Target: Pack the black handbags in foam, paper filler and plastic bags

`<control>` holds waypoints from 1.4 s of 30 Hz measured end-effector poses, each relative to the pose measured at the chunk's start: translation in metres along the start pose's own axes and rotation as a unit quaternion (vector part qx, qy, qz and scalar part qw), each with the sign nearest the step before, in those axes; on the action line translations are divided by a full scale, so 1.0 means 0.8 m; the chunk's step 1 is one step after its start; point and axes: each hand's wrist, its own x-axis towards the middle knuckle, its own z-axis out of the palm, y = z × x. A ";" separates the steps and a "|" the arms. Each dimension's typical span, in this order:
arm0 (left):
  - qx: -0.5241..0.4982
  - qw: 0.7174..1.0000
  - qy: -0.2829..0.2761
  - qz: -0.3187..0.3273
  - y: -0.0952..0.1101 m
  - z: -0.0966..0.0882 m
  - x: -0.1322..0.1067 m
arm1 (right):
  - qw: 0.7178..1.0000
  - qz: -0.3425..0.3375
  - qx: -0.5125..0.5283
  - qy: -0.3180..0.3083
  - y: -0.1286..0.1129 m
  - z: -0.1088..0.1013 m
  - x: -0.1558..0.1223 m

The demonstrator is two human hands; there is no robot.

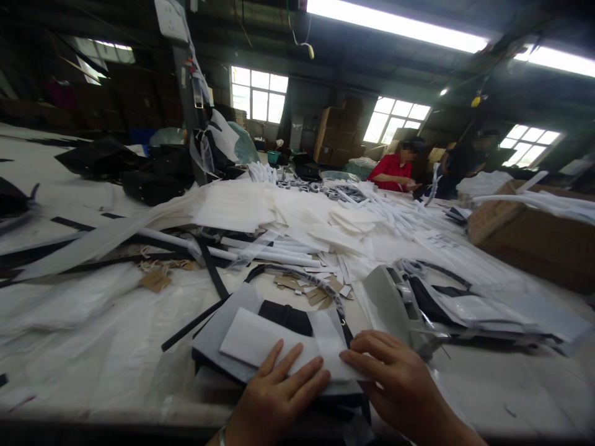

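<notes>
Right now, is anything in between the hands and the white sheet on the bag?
Nothing visible is in between: the left hand rests its fingers on the white sheet, and the right hand touches its right end.

Sheet (251,342) atop handbag (287,318) on table (515,396)

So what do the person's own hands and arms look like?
The bare, ungloved left hand has a thin, pale, shiny band at the wrist, maybe a bracelet. The bare, ungloved right hand shows nothing worn. No sleeves are in view.
</notes>
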 end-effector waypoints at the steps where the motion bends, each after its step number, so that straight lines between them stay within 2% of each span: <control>1: -0.005 1.000 0.005 -0.006 0.000 -0.001 0.000 | 1.000 0.000 -0.005 -0.004 -0.004 0.004 -0.004; 8: -0.029 0.999 0.002 -0.030 0.003 -0.002 -0.002 | 1.000 -0.005 0.006 0.012 -0.015 0.022 -0.031; 12: -0.031 0.999 -0.003 -0.034 0.004 -0.003 0.000 | 1.000 0.009 0.019 -0.023 -0.023 0.022 -0.030; 15: -0.029 0.999 -0.027 -0.028 0.004 -0.006 0.002 | 0.999 0.006 0.023 -0.044 -0.027 0.019 -0.028; 17: -0.028 0.998 -0.055 -0.016 0.004 -0.007 0.002 | 0.999 0.006 0.030 -0.034 -0.026 0.016 -0.036; 19: -0.030 0.997 -0.074 -0.014 0.004 -0.007 0.002 | 0.999 0.035 0.036 0.019 -0.024 0.017 -0.057; 22: -0.038 0.996 -0.081 -0.023 0.005 -0.007 0.000 | 0.984 0.126 0.029 0.121 -0.027 0.031 -0.105; 25: -0.043 0.996 -0.077 -0.031 0.006 -0.005 -0.002 | 0.978 0.164 0.000 0.131 -0.040 0.062 -0.148; 27: -0.044 0.995 -0.080 -0.034 0.007 -0.004 -0.003 | 0.978 0.169 -0.029 0.122 -0.051 0.085 -0.160; 30: -0.042 0.994 -0.094 -0.038 0.009 -0.002 -0.004 | 0.970 0.167 -0.068 0.162 -0.059 0.108 -0.156; 34: -0.043 0.992 -0.106 -0.048 0.010 -0.002 -0.003 | 0.966 0.114 -0.052 0.228 -0.061 0.110 -0.137; 38: -0.040 0.993 -0.097 -0.052 0.010 -0.002 -0.002 | 0.970 0.087 0.001 0.227 -0.069 0.105 -0.131; 42: -0.037 0.994 -0.088 -0.049 0.010 -0.003 -0.001 | 0.974 0.065 0.007 0.216 -0.083 0.111 -0.137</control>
